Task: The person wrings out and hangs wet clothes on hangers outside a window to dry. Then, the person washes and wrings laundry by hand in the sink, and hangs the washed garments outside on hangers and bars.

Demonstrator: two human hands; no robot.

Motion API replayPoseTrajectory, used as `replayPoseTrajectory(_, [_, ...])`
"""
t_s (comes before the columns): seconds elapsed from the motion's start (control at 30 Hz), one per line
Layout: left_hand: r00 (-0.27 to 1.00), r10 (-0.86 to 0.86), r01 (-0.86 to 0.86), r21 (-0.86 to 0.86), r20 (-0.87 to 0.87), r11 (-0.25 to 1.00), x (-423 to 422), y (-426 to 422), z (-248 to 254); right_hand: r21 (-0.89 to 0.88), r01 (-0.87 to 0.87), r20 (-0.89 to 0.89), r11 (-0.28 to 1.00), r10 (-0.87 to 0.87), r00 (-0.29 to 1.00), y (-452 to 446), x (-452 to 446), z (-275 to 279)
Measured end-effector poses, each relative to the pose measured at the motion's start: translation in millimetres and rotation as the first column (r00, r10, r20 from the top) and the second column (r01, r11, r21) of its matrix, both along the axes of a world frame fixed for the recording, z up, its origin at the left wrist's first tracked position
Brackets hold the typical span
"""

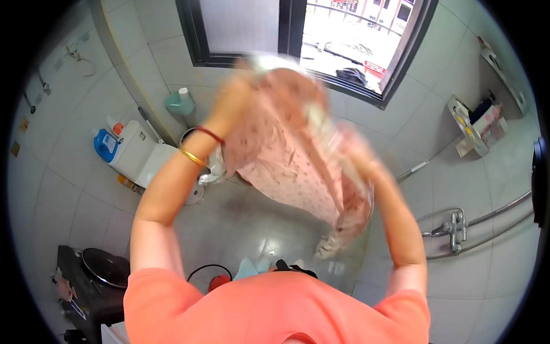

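Note:
A pink garment (pixel 281 166) with a small dark print and pale trim is spread in the air in front of me. My left hand (pixel 236 96), raised to the upper left, grips its upper edge; a red cord and a gold bangle circle that wrist. On the other side, my right hand (pixel 356 150) holds the garment lower down. Motion blurs both hands and the cloth's top, so single fingers cannot be made out. One pale end (pixel 329 245) of the garment dangles toward the tiled floor (pixel 246 209).
An open window (pixel 355 46) is ahead. To the left stand a white toilet (pixel 157 163) and a blue bottle (pixel 105 145). On the right wall are a shower mixer (pixel 455 229) with hoses and a shelf (pixel 468 127) of toiletries. A dark cabinet (pixel 86 298) stands lower left.

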State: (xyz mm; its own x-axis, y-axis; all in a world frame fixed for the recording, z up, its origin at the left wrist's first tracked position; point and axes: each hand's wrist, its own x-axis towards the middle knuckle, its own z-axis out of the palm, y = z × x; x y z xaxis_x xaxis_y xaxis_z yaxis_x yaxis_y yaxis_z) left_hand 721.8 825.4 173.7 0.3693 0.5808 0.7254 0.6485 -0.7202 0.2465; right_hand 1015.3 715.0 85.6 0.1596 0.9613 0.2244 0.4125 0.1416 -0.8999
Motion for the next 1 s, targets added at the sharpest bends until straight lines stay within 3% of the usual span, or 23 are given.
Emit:
replayPoseTrajectory(0.03, [0.97, 0.032, -0.04, -0.029, -0.243, 0.999, -2.2, 4.9, -38.0, -0.365, -0.201, 0.386, 0.909, 0.344, 0.856, 15.3, 3.0, -91.3])
replayPoseTrajectory(0.07, [0.905, -0.178, 0.03, -0.358, -0.387, 0.933, -12.2, -0.1, -49.0, -0.377, -0.159, 0.317, 0.913, 0.289, 0.904, 7.2, 6.6, -83.0])
replayPoseTrajectory(0.1, [0.966, -0.234, 0.223, -0.109, -0.106, 0.969, -39.6, 11.9, -54.8, -0.374, -0.12, 0.251, 0.92, 0.224, 0.942, 1.6, 8.4, -50.7])
replayPoseTrajectory(0.17, [0.996, -0.027, -0.017, -0.476, -0.087, 0.88, -73.7, -5.7, 5.0, -0.429, -0.055, 0.094, 0.902, 0.105, 0.99, -22.3, 9.2, 6.6])
replayPoseTrajectory(0.23, [0.974, -0.117, 0.087, -0.155, -0.193, 0.984, -92.5, 0.4, 4.1, -0.282, -0.089, 0.216, 0.955, 0.154, 0.964, -19.0, 37.2, 49.0])
replayPoseTrajectory(0.27, [0.986, -0.042, 0.037, -0.037, -0.163, 0.999, -88.5, -11.2, 15.0, -0.108, -0.105, 0.307, 0.989, 0.134, 0.942, -14.9, 31.6, 64.7])
replayPoseTrajectory(0.3, [0.999, 0.01, -0.008, -0.073, 0.034, 0.997, -81.2, -19.9, 14.9, 0.058, -0.128, 0.385, 0.99, 0.096, 0.918, -17.0, 24.1, 73.9])
replayPoseTrajectory(0.37, [0.908, 0.119, -0.055, -0.168, 0.402, 0.984, -70.8, -31.4, 9.8, 0.112, -0.023, 0.299, 0.993, -0.012, 0.954, -16.8, 4.7, 56.6])
replayPoseTrajectory(0.4, [0.959, 0.179, -0.188, 0.021, 0.219, 0.982, -67.6, -4.2, -45.1, -0.015, 0.093, 0.155, 0.996, -0.09, 0.984, -8.1, -5.5, 20.0])
replayPoseTrajectory(0.43, [0.927, -0.106, 0.118, 0.012, -0.359, 0.993, -71.8, 2.0, -86.9, -0.338, -0.021, 0.655, 0.941, 0.251, 0.713, -8.5, -11.2, -29.3])
replayPoseTrajectory(0.5, [0.673, -0.13, -0.026, -0.199, -0.729, 0.98, -94.2, -7.0, -73.0, -0.49, -0.168, 0.735, 0.855, 0.509, 0.448, -12.0, 18.2, -63.8])
replayPoseTrajectory(0.53, [0.842, -0.063, -0.042, -0.182, -0.536, 0.982, -117.0, 10.1, -56.9, -0.178, -0.164, 0.693, 0.97, 0.242, 0.68, -6.3, 28.0, -27.6])
replayPoseTrajectory(0.57, [0.952, -0.012, -0.053, -0.204, -0.307, 0.977, -134.4, 18.5, -48.2, -0.057, -0.1, 0.618, 0.993, 0.114, 0.778, -4.3, 21.9, 15.1])
replayPoseTrajectory(0.6, [0.935, 0.083, -0.13, -0.114, -0.345, 0.985, -139.7, 8.4, -26.0, -0.11, -0.05, 0.553, 0.993, 0.103, 0.827, -0.8, 21.4, 42.8])
replayPoseTrajectory(0.67, [0.974, 0.16, -0.132, 0.168, -0.161, 0.977, -138.0, -16.2, -11.9, 0.091, -0.091, 0.753, 0.992, -0.009, 0.658, -10.0, -11.9, 96.4])
replayPoseTrajectory(0.7, [0.984, 0.176, -0.157, 0.301, -0.037, 0.941, -134.6, -24.8, -9.9, 0.093, -0.007, 0.611, 0.996, -0.051, 0.79, -6.0, -23.3, 90.1])
replayPoseTrajectory(0.77, [0.88, 0.209, -0.297, 0.152, 0.426, 0.943, -116.1, -20.1, -80.3, 0.041, 0.158, 0.272, 0.987, -0.163, 0.948, 3.4, -36.4, 54.3])
replayPoseTrajectory(0.8, [0.951, 0.071, -0.121, -0.154, -0.301, 0.981, -113.8, -12.1, -136.7, -0.041, 0.021, 0.476, 0.999, 0.002, 0.879, 11.4, -28.8, -0.9])
replayPoseTrajectory(0.83, [0.851, -0.075, -0.115, -0.324, -0.519, 0.939, -121.9, -19.6, -147.6, -0.273, -0.161, 0.742, 0.949, 0.314, 0.592, 1.6, -24.2, -43.6])
replayPoseTrajectory(0.87, [0.703, -0.264, -0.134, -0.488, -0.661, 0.863, -130.0, -27.0, -158.5, -0.324, -0.293, 0.777, 0.9, 0.43, 0.46, -4.6, -10.1, -47.0])
replayPoseTrajectory(0.9, [0.838, -0.183, -0.086, -0.455, -0.515, 0.886, -146.2, -28.5, -134.5, -0.191, -0.437, 0.809, 0.879, 0.393, 0.437, -2.4, 1.7, -21.3])
replayPoseTrajectory(0.93, [0.854, -0.1, -0.011, -0.211, -0.51, 0.978, -170.4, 0.7, -139.8, -0.497, -0.145, 0.179, 0.856, 0.265, 0.948, 2.1, -2.9, 38.2])
replayPoseTrajectory(1.0, [0.928, 0.087, -0.183, -0.239, -0.361, 0.954, -177.6, -7.8, -81.2, -0.159, -0.071, 0.579, 0.985, 0.151, 0.801, 15.6, 12.3, 70.0])
